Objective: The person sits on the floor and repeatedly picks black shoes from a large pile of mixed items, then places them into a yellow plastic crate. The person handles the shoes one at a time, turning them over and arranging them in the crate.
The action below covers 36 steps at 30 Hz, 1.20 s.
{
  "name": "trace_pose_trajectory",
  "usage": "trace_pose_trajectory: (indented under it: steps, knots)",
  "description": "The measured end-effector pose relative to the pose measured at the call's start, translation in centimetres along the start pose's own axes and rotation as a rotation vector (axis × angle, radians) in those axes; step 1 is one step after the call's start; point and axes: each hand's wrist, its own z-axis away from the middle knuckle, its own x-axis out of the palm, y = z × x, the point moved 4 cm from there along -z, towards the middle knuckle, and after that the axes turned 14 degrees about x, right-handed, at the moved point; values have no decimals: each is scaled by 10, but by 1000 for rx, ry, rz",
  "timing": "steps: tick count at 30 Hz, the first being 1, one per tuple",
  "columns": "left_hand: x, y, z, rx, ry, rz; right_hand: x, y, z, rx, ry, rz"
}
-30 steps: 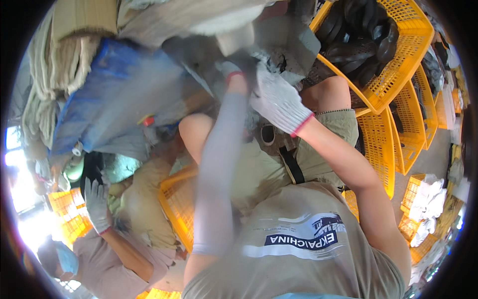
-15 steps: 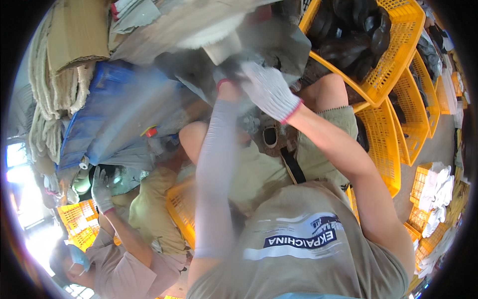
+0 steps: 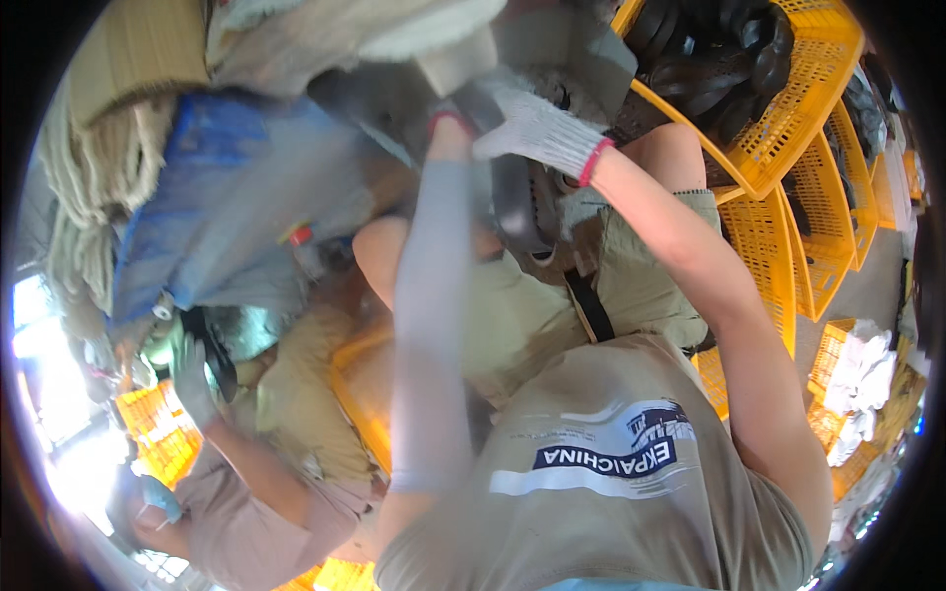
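My right hand (image 3: pixel 544 130), in a white knit glove with a pink cuff, has its thumb and fingers bent round a dark, smooth piece. A dark grey, curved, shoe-like piece (image 3: pixel 514 205) hangs just below this glove. It seems to be what I grip, though the glove covers the join. Close beside it on the left is my left hand (image 3: pixel 455 123), its cuff red and its forearm in a grey sleeve; blur and dark material hide its fingers. Beyond both hands is a pale, fuzzy, blurred wheel-like shape (image 3: pixel 414 34) with a cream block (image 3: pixel 463 64) at its edge.
At the upper right, a yellow crate (image 3: pixel 803 94) holds black glossy pieces, with more yellow crates (image 3: pixel 823 212) behind. Blue sheeting (image 3: pixel 212 148) and hanging cloth strips (image 3: pixel 74 177) stand left. A co-worker's gloved hand (image 3: pixel 197 379) is by a dark sole-like piece (image 3: pixel 219 353) at lower left.
My right hand has shifted slightly right, its thumb now spread leftward. The dark grey piece has come into sight below it. The co-worker's hand has dropped a little, beside a dark piece now.
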Motion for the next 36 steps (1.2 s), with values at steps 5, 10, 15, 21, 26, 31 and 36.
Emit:
trace_pose_trajectory:
  steps: [5, 10, 15, 21, 26, 31, 36]
  knots:
    - [35, -18, 53, -14, -7, -30, -43, -35, 48, 93, -55, 14]
    - [137, -70, 183, -166, -147, -4, -216, -38, 105, 20, 46, -138]
    - [218, -104, 284, -630, -278, -191, -332, 127, 45, 230, 408, 1246]
    - [145, -53, 194, -154, -564, -634, -326, 351, 27, 596, 483, 1324]
    - [153, -57, 157, -387, -400, -431, -367, 233, 103, 179, 676, 951]
    - [218, -70, 179, -554, -593, -45, -290, 67, 172, -164, 466, 1009]
    - [157, -52, 220, -225, -562, -316, -224, 60, 171, 405, 717, 151]
